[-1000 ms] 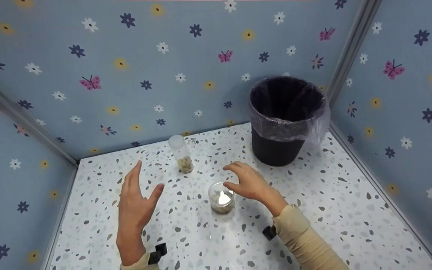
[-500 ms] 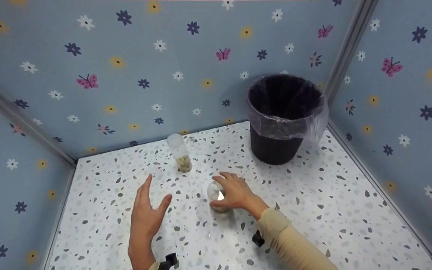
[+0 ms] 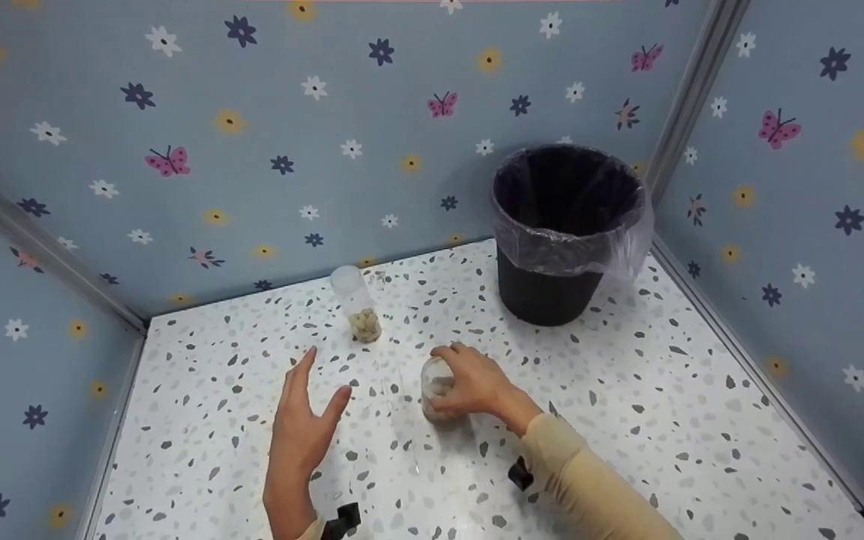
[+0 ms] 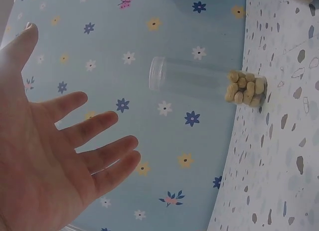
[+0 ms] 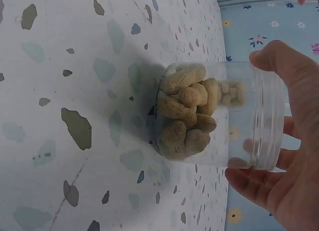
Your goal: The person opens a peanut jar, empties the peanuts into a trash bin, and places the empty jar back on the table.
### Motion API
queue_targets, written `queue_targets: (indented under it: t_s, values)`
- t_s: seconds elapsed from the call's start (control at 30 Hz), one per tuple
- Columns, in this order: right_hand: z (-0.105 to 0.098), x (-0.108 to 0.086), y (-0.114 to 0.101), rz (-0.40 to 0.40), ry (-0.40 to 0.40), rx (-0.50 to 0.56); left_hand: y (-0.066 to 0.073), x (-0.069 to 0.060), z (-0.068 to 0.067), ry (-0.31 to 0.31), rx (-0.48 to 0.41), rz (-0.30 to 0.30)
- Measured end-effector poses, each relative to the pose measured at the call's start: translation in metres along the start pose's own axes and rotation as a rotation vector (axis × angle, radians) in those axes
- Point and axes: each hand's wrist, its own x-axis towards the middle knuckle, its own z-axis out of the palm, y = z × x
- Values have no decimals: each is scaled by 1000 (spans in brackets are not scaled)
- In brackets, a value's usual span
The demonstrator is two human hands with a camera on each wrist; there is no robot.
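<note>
My right hand (image 3: 477, 381) holds a short clear jar (image 3: 432, 390) near its top, thumb on one side and fingers on the other. In the right wrist view, unshelled peanuts (image 5: 187, 111) fill the lower part of this jar (image 5: 219, 146), whose base is at the tabletop. My left hand (image 3: 301, 439) hovers to the left with fingers extended and thumb apart, touching nothing. Behind the hands a taller clear jar (image 3: 352, 289) stands upright, with peanuts (image 4: 246, 88) at its bottom. Part of the short jar is hidden by the right hand in the head view.
A black bin (image 3: 548, 289) with a clear plastic liner (image 3: 552, 253) stands at the back right. The speckled white table (image 3: 627, 420) meets a flowered blue wall (image 3: 289, 112) behind and panels at both sides.
My right hand has moved left onto the short jar and taken hold of it. The left hand has shifted right and slightly nearer me. The taller jar stays in place.
</note>
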Motion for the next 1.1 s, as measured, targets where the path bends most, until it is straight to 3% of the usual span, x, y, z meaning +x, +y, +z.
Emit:
queue_targets:
  t_s: [0.17, 0.37, 0.67, 0.83, 1.1]
  values:
    - [-35, 3, 7, 26, 50, 103, 5, 3, 11, -11, -46, 45]
    - [-99, 14, 6, 20, 161, 202, 16, 13, 22, -48, -82, 95]
    - [-191, 28, -4, -58, 254, 280, 60, 61, 30, -80, -127, 269]
    - [-215, 33, -14, -80, 262, 338, 86, 86, 34, -76, -157, 383]
    - [-224, 36, -26, -123, 191, 419, 114, 116, 47, -89, -148, 536]
